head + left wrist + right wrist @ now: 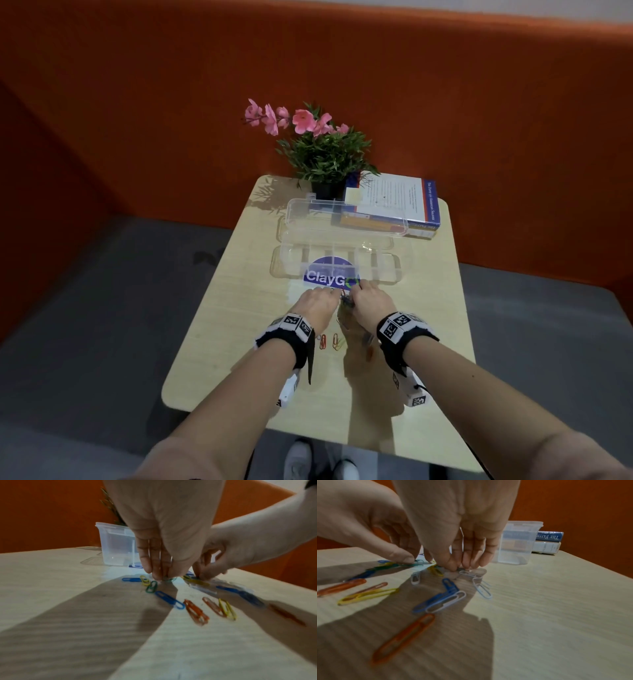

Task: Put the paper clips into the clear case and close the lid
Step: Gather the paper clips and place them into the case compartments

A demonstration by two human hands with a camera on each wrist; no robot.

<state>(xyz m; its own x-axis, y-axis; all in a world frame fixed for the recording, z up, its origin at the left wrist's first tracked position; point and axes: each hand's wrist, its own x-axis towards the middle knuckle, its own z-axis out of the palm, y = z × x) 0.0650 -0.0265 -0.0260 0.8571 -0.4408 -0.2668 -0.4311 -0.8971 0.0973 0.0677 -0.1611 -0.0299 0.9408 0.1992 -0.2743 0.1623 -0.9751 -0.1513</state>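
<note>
- Fingers of my left hand (317,307) pinched a green paper clip (170,579) on the pale wooden surface (239,308).
- My right hand (371,306) pinched a clip I could not identify.
- Coloured paper clips (195,609) lay scattered beneath both hands.
- The clear plastic case (335,253) stood open just beyond.

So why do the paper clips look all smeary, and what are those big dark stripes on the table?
Left wrist view: the paper clips near the bottom are stretched and blurred by the very wide lens. Right wrist view: the dark stripes on the table are shadows of the arms. Head view: a pale glare shines beside the clear case.
</note>
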